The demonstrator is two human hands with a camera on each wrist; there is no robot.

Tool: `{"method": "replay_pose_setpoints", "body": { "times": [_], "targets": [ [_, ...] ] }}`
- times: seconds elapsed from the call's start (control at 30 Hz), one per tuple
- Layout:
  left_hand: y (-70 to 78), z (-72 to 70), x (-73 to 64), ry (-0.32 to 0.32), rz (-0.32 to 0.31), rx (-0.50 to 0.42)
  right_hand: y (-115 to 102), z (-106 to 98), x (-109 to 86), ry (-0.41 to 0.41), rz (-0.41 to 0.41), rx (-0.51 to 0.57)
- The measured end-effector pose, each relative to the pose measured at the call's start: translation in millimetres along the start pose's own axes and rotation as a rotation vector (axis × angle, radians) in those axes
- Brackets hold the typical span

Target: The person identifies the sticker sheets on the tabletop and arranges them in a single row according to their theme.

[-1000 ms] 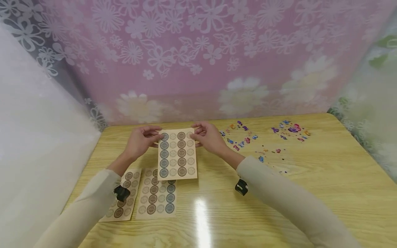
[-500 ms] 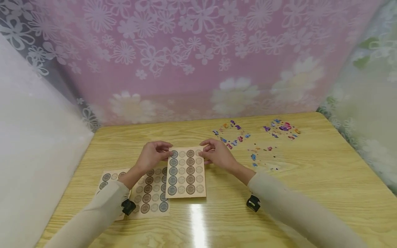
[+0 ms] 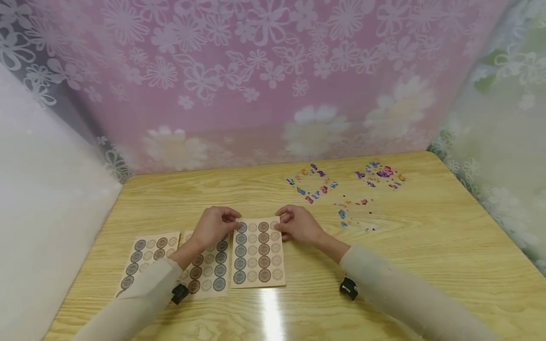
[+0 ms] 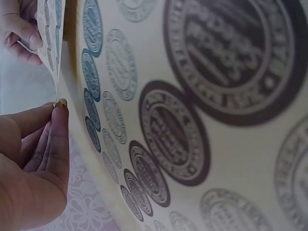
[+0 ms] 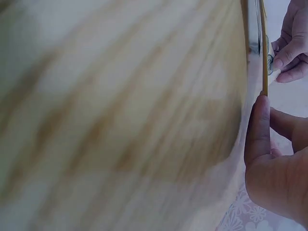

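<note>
A beige sticker sheet [image 3: 258,251] printed with columns of round blue, pale and brown stamp-like labels is held between both hands, close over the table. My left hand [image 3: 214,226] pinches its far left corner between thumb and fingers; the left wrist view shows the left hand [image 4: 36,159] gripping the thin edge. My right hand [image 3: 300,225] pinches the far right corner, and in the right wrist view the right hand [image 5: 276,159] holds the sheet's edge. A second sticker sheet [image 3: 208,272] lies just left of it, partly under the left hand. A third sheet [image 3: 145,255] lies farther left, partly covered by the sleeve.
Small colourful flower-shaped pieces lie in a ring [image 3: 315,182], a cluster [image 3: 381,175] and a loose scatter [image 3: 354,208] at the back right of the wooden table [image 3: 384,265]. A pink floral curtain [image 3: 239,94] hangs behind the table's far edge.
Both hands have brought the sticker sheet down and nearer the front, out from over the second sheet to its right side. The third sheet shows more as the left arm shifted.
</note>
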State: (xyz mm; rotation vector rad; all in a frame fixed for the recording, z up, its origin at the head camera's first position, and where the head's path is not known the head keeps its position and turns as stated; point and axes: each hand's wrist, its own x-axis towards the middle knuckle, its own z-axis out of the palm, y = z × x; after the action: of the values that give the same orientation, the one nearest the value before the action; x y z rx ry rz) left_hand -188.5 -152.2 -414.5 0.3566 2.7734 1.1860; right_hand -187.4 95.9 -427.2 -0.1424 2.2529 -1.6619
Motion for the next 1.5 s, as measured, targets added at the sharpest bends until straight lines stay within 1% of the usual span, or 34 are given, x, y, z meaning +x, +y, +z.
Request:
{"method": "replay_pose_setpoints", "body": {
  "times": [0.13,0.23,0.33,0.53,0.8,0.9,1.13,1.27,1.5],
  "targets": [
    [-2.8,-0.8,-1.8,-0.001,0.052,0.082,1,5,0.4,0.001,-0.031,-0.067],
    [-4.0,-1.3,-3.1,-0.002,0.082,0.118,1,7,1.5,0.006,-0.043,-0.107],
    [-4.4,-2.0,-3.9,-0.005,0.09,0.14,-1,9,1.9,0.007,-0.041,-0.126],
    [-6.3,-4.1,-3.5,-0.019,0.085,0.173,-4,11,3.0,-0.002,-0.038,-0.157],
    [-6.5,-6.7,-4.2,-0.034,0.096,0.197,-2,13,6.2,-0.002,-0.045,-0.189],
    [-6.4,-7.3,-4.0,-0.036,0.105,0.223,-3,14,6.6,-0.004,-0.047,-0.209],
    [-5.1,-5.5,-1.8,-0.052,0.124,0.277,-5,12,3.8,0.007,-0.049,-0.292],
    [-3.7,-3.9,-0.2,-0.051,0.144,0.32,-5,11,2.8,0.012,-0.057,-0.362],
    [-2.9,-2.6,0.7,-0.01,0.242,0.477,-10,12,0.3,-0.017,-0.139,-0.568]
  ]
}}
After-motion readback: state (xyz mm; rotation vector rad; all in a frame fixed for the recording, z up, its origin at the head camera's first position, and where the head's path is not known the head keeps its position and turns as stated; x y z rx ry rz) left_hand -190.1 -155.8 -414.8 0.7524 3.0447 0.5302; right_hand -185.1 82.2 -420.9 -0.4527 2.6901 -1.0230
